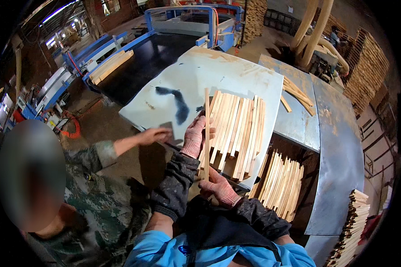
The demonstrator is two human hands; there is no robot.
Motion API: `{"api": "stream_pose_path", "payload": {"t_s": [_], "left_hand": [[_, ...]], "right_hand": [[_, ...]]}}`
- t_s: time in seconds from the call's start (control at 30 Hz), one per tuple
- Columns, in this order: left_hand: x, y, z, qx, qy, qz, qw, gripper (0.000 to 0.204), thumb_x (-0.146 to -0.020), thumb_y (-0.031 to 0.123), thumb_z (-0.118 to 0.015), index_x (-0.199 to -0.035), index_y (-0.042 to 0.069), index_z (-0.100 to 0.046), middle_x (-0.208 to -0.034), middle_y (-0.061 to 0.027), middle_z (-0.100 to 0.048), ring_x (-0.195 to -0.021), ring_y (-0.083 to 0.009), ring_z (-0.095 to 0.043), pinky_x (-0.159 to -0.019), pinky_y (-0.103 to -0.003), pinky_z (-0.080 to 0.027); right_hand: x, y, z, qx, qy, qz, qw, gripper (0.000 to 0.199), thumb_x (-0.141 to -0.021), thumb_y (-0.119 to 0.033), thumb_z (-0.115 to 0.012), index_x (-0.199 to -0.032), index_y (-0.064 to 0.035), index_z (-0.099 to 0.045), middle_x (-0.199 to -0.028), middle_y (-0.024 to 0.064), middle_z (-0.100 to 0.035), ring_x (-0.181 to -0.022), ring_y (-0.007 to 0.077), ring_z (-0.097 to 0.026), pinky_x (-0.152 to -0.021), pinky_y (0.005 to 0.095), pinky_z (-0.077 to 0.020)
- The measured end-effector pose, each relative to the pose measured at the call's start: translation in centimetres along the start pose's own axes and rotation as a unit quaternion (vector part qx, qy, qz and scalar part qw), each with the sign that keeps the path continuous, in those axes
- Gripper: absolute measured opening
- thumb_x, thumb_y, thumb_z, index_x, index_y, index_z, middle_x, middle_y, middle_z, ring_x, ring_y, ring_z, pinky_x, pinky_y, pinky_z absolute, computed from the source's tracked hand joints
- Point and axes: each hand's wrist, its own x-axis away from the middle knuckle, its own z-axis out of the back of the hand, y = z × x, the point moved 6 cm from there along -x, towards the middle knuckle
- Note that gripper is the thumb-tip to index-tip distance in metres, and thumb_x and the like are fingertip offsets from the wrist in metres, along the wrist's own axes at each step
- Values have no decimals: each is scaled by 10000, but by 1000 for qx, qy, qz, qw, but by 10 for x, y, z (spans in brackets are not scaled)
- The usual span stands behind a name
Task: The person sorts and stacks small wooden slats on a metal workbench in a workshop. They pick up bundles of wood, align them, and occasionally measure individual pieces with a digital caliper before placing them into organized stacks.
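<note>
The wooden strip (pixel 206 129) is standing upright, running straight away from the person. The left hand (pixel 195 137) is gripping its middle while the right hand (pixel 218 187) is pinching its near end, the batch of strips (pixel 236 133) on the table (pixel 236 71) lying just right.

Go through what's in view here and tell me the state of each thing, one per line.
Left hand: gloved, gripping the wooden strip partway up.
Right hand: gloved, holding the strip's lower end.
Wooden strip: held upright.
Strips on the table: lying flat, side by side.
Strips below the table: bundled, leaning.
Co-worker's hand: resting on the table edge.
</note>
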Motion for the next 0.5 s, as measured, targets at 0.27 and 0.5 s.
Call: {"api": "stream_pose_path", "payload": {"t_s": [0.27,0.5], "left_hand": [[17,-13,3,44,-3,46,998,461,-1070,393,-667,-1417,89,-675,-1250,-120,-744,-916,-216,-770,-724,-319,-667],[35,-9,1,30,30,25,999,405,-1050,350,-671,-1293,26,-708,-1187,-99,-774,-898,-223,-775,-756,-320,-660]], "right_hand": [[4,2,0,29,12,1,1000,609,-1035,-107,-705,-1588,-115,-451,-1069,-8,-633,-861,102,-591,-723,267,-523],[6,13,2,5,-9,35,999,646,-1035,-117,-705,-1617,-104,-426,-1116,-13,-649,-917,110,-597,-775,265,-523]]}}
